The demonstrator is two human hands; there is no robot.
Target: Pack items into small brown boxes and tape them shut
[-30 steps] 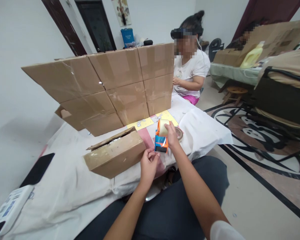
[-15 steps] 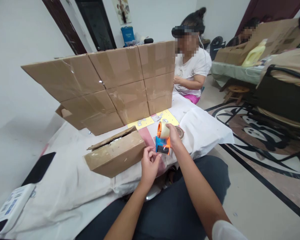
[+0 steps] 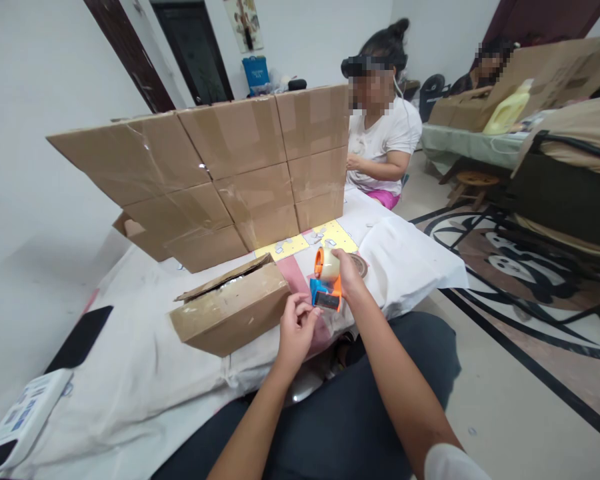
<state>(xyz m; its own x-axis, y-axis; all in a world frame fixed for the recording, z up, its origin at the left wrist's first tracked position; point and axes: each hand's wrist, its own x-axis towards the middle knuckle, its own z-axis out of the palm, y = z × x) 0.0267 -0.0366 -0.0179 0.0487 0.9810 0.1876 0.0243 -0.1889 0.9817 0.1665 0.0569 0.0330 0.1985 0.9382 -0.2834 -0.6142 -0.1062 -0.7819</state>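
My right hand [image 3: 349, 272] grips a tape dispenser [image 3: 326, 288] with an orange and blue frame, a dark roller and a roll of clear tape [image 3: 332, 265]. Close to its lower left corner is my left hand [image 3: 299, 325], thumb and forefinger pinched together; whatever is between them is too fine to make out. Just left of that hand stands a small cardboard box [image 3: 235, 307] on the cloth-covered table [image 3: 130, 360]. Its top flap is slightly raised, leaving a dark gap. Behind my right hand lies a round brown roll [image 3: 361, 265], partly hidden.
A large wall of taped cardboard boxes [image 3: 220, 173] rises at the back of the table. Beyond it sits a person in white [image 3: 390, 140]. A black pad [image 3: 80, 338] and a white package [image 3: 27, 413] lie at left. Another table [image 3: 443, 143] stands at right.
The tape dispenser has tilted slightly in my right hand, its roller end turning a little. My left hand has shifted very slightly left and stays pinched beside it.
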